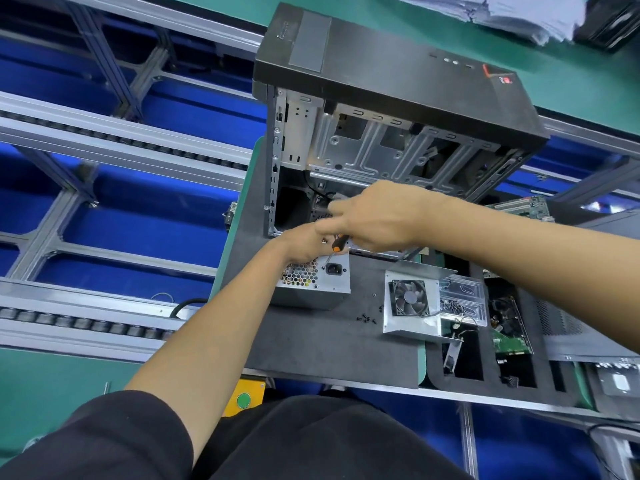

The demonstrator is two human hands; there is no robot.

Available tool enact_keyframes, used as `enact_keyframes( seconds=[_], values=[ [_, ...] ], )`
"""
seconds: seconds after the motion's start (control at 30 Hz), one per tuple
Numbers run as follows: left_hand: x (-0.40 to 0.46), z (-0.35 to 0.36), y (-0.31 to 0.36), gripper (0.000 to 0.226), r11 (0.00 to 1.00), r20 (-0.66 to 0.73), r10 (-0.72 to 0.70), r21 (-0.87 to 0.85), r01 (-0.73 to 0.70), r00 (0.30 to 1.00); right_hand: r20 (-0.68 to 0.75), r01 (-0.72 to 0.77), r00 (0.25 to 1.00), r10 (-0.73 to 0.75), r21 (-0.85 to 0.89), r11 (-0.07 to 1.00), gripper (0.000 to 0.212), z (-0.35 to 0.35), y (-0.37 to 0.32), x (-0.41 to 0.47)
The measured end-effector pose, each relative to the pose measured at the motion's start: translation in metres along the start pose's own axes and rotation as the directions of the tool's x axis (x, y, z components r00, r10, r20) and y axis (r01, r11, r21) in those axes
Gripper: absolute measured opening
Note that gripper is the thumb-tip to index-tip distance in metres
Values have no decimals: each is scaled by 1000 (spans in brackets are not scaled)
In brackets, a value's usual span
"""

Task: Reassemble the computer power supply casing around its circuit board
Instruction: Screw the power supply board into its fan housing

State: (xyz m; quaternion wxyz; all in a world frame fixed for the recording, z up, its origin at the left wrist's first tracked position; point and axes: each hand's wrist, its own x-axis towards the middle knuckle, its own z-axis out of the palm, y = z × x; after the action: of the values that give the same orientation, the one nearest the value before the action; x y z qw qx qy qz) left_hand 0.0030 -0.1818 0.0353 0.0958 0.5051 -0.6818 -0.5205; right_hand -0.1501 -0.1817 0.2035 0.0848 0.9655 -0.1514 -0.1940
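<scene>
Grey foam matting (311, 337) covers the work surface, and on it sits the silver power supply casing (313, 280), its honeycomb vent and black mains socket facing the camera. The left hand (304, 242) reaches in from below and rests on the top rear edge of the casing; its fingers are hidden behind the other hand, so how they lie cannot be told. The right hand (375, 216) crosses over it from the right, fingers curled around a screwdriver (341, 243) whose black and orange handle pokes out beneath the palm, just above the casing. Directly behind both hands stands an open computer tower (391, 81), its black front panel tilted toward the top of the view and its bare metal drive bays exposed. To the right of the casing, well apart from it, lies a bent metal cover with a black fan (410, 297) mounted in it. Between the two, a few small dark screws (366, 319) are scattered on the mat. Further right, a black foam tray (481, 358) holds a green circuit board (512, 344) and other parts in its cut-outs. A yellow box with a green button (243, 400) sits at the near edge of the bench.
</scene>
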Motion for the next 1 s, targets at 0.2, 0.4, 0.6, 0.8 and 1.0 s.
enact_keyframes(
  seconds=[0.2,0.4,0.6,0.8,1.0],
  values=[
    [-6,0,6,36,996,0,28,-83,-28,1000,29,-87,996,87,-9,996,15,-1,-16,1],
    [-9,-2,14,14,997,75,56,-49,-53,996,-54,-261,963,265,71,963,17,6,-32,-3],
    [-27,-26,9,29,1000,389,13,-22,-4,921,-143,-342,913,382,243,908,25,22,-19,-59],
    [-52,-1,14,41,958,330,134,199,-208,934,64,-533,670,739,735,420,16,91,-14,-121],
    [-80,40,-7,42,653,203,268,680,-333,942,424,-335,586,691,903,-270,35,196,-29,-151]
  ],
)
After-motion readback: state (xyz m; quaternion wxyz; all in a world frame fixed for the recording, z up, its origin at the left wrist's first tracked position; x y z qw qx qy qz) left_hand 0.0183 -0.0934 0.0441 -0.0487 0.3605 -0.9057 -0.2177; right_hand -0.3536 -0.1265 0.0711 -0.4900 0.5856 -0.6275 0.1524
